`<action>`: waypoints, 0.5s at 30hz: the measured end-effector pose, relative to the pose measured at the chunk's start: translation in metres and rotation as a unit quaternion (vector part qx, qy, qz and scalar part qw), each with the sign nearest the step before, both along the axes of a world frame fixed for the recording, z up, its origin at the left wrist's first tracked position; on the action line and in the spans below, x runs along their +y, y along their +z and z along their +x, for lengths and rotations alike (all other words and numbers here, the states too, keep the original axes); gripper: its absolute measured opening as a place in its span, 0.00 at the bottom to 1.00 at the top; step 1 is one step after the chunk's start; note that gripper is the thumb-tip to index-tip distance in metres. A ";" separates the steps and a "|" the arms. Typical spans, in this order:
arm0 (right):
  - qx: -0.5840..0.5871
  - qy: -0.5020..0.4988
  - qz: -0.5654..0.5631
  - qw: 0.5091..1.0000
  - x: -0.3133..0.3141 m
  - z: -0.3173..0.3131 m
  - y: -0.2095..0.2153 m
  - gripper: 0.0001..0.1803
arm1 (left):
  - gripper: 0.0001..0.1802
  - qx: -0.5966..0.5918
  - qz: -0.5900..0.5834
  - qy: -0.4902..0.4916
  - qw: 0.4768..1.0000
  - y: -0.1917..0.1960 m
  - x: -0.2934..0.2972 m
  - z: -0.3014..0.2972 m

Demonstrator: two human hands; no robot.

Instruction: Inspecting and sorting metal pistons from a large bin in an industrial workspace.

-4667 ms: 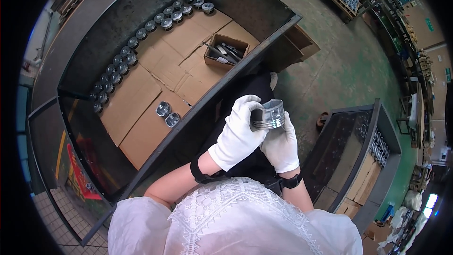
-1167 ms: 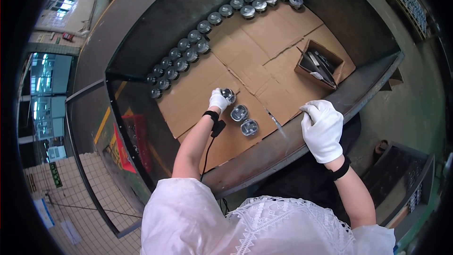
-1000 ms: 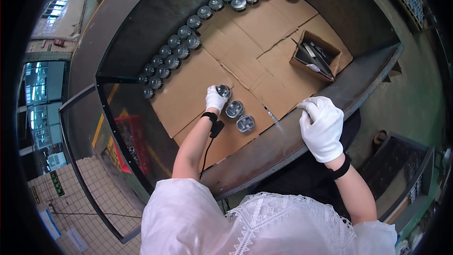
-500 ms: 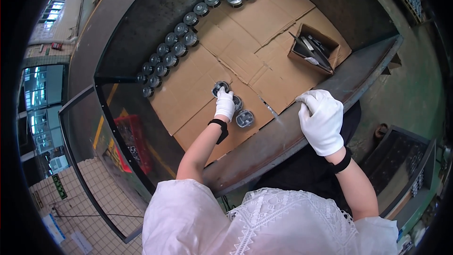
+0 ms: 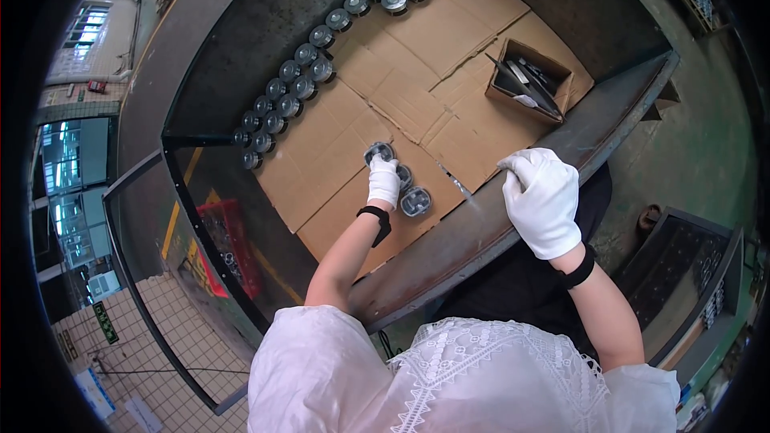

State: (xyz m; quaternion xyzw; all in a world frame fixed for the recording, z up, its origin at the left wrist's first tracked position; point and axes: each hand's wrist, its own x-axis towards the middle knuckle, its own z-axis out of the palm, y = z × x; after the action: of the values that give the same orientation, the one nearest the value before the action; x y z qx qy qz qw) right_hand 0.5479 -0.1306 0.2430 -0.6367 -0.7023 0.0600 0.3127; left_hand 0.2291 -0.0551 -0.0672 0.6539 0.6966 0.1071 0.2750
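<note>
My left hand (image 5: 383,180), in a white glove, reaches over the cardboard with its fingers closed on a metal piston (image 5: 379,151). Close beside that hand are two more pistons: one (image 5: 404,176) partly covered by the glove, another (image 5: 415,201) lying with its hollow side up. My right hand (image 5: 543,203), also gloved in white, is curled over the near metal rim (image 5: 449,269) of the bin. Its thumb and fingers press together, and whatever is inside them is hidden.
Several pistons (image 5: 305,86) line the far and left walls in rows on the cardboard sheets (image 5: 401,64). An open cardboard box (image 5: 529,80) with dark flat pieces stands at the right. Outside at the left are a black metal frame (image 5: 144,289) and a red crate (image 5: 228,244).
The piston in my left hand sits slightly more tilted, and the hand has shifted barely. My right hand keeps its curled shape by the rim. The whole view has shifted a little.
</note>
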 end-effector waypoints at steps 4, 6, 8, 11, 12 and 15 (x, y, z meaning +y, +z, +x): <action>-0.005 -0.009 0.002 1.000 -0.002 0.002 0.000 0.06 | 0.17 0.001 -0.019 0.005 1.000 0.005 0.002 0.019; -0.003 -0.011 0.000 1.000 -0.001 0.004 0.000 0.06 | 0.18 0.036 -0.014 -0.023 0.999 0.007 0.003 0.024; 0.008 -0.006 0.003 1.000 0.000 0.001 0.002 0.06 | 0.19 0.020 -0.028 0.002 0.999 0.004 0.003 0.016; 0.000 -0.012 0.008 1.000 0.000 0.002 0.001 0.06 | 0.21 -0.004 -0.056 0.023 0.998 0.005 0.003 0.020; -0.001 -0.012 0.004 1.000 0.000 0.003 0.000 0.06 | 0.22 -0.006 -0.071 0.024 0.997 0.006 0.003 0.023; -0.005 -0.011 -0.003 1.000 0.000 0.004 0.003 0.06 | 0.23 -0.048 -0.031 0.023 0.998 0.014 0.004 0.028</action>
State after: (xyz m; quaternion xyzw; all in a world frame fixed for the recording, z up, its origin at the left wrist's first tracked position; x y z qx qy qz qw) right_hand 0.5517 -0.1306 0.2458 -0.6459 -0.6963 0.0552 0.3080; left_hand 0.2571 -0.0508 -0.0532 0.6228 0.7004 0.1230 0.3262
